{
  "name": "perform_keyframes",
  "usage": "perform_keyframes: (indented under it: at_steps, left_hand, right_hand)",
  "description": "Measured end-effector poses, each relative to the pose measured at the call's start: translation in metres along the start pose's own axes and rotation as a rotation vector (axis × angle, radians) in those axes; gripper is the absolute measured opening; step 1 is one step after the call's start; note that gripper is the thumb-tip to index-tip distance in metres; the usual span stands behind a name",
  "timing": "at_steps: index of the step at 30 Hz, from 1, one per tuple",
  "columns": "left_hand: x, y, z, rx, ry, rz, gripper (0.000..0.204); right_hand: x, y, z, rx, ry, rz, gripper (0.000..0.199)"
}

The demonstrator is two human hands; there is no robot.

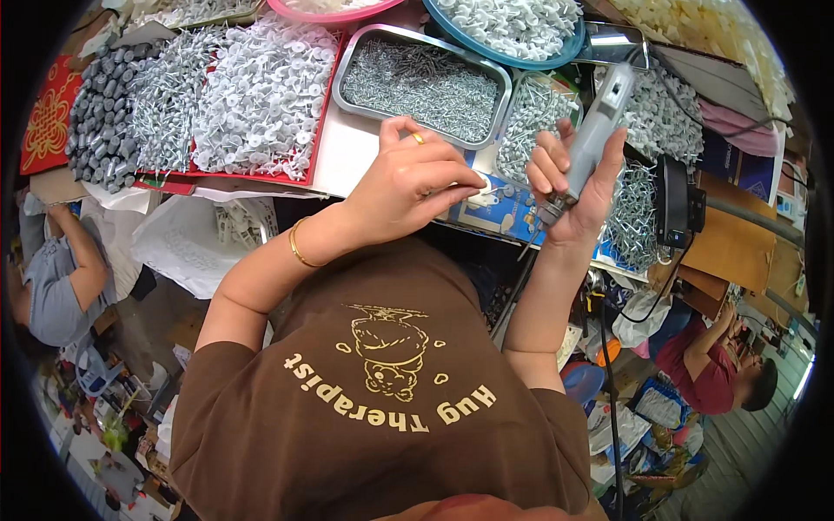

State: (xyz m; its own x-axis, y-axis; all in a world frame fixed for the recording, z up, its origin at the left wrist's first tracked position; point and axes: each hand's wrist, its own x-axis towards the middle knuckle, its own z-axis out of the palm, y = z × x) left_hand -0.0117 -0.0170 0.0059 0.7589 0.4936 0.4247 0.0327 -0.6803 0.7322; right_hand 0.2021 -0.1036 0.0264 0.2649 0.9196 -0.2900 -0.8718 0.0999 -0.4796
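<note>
My left hand is closed, with thumb and forefinger pinching a small white plastic piece over the near edge of the worktable. The exact shape of that piece is partly hidden by the fingertips. In my right hand is a grey electric screwdriver, tilted so that its thin bit points down and toward me, apart from the white piece. A cord leaves its upper end. Just beyond my left hand stands a metal tray of small silver screws.
A red tray holds white plastic parts, silver screws and dark grey plugs at left. Pink and blue basins stand behind. A pile of screws and a black box-shaped device lie at right. Other people sit at both sides.
</note>
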Motion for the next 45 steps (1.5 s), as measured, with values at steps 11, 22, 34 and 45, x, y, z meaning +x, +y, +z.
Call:
perform_keyframes:
  at_steps: [11, 22, 34, 45]
  left_hand:
    - [-0.006, -0.001, -0.013, 0.014, 0.003, -0.019, 0.016]
    - [-0.004, 0.0, -0.018, 0.055, 0.033, -0.016, 0.012]
    - [-0.002, 0.0, 0.022, 0.165, -0.047, 0.119, 0.015]
    - [0.002, -0.001, 0.022, 0.087, -0.131, 0.111, 0.018]
  right_hand:
    - [-0.042, -0.004, -0.042, -0.478, 0.207, -0.017, 0.045]
    - [-0.085, -0.005, -0.017, -0.153, 0.007, -0.211, 0.045]
    - [-0.034, 0.028, 0.044, -0.453, -0.119, -0.692, 0.08]
    - [-0.03, 0.035, 0.053, -0.843, -0.146, -0.687, 0.072]
